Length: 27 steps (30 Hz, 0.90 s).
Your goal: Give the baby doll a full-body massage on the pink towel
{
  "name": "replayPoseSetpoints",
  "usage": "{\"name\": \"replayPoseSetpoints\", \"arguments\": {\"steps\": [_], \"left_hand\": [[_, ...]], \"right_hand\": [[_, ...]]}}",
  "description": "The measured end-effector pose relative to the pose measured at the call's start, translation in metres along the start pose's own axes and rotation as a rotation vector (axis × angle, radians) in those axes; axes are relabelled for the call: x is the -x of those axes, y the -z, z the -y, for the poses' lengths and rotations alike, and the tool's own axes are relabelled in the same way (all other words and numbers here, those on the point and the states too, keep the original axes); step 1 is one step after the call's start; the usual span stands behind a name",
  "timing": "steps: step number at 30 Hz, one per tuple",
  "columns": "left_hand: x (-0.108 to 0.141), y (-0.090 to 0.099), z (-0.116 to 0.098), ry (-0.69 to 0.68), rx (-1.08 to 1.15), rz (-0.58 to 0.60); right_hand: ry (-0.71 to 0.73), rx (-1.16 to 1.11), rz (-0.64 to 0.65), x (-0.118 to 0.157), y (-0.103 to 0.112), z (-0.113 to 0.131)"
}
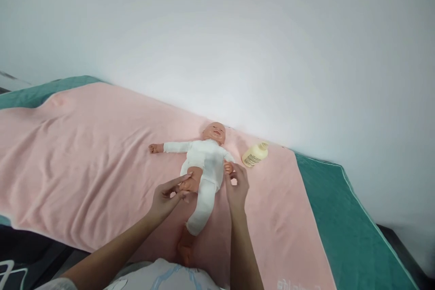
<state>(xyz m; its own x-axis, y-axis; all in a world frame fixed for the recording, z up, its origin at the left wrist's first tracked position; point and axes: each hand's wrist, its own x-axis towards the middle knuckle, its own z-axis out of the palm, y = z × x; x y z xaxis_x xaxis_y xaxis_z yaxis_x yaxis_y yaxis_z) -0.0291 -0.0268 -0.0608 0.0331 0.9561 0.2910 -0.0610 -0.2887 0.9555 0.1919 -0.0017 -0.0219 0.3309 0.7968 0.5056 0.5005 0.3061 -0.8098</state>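
Observation:
A baby doll (208,158) with a white cloth body lies on its back on the pink blanket (102,154), head toward the wall. One arm stretches out to the left, and one cloth leg (204,204) extends toward me. The other leg (195,177) is raised and bent, its bare foot between the thumb and fingers of my left hand (167,198). My right hand (239,185) is closed around the doll's small hand (228,167) on the right. A pale yellow bottle (254,155) lies tilted on the blanket just beyond my right hand.
A green quilted cover (343,204) shows beneath the blanket at the right and at the far left. The white wall (217,45) rises directly behind the bed. Dark furniture (30,253) and a white curved frame are at the lower left.

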Motion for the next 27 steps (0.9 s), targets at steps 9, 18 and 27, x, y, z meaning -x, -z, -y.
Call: {"name": "replayPoseSetpoints", "arguments": {"steps": [9,18,27], "left_hand": [[0.001,0.001,-0.005,-0.092,-0.059,0.107],[0.056,0.032,0.002,-0.478,-0.285,0.429],[0.099,0.064,0.040,-0.446,-0.417,0.664]], "right_hand": [[0.158,0.123,0.214,0.021,-0.020,-0.011],[-0.359,0.027,-0.270,-0.005,0.019,-0.029],[-0.664,-0.112,-0.414,0.001,0.056,-0.084]]}}
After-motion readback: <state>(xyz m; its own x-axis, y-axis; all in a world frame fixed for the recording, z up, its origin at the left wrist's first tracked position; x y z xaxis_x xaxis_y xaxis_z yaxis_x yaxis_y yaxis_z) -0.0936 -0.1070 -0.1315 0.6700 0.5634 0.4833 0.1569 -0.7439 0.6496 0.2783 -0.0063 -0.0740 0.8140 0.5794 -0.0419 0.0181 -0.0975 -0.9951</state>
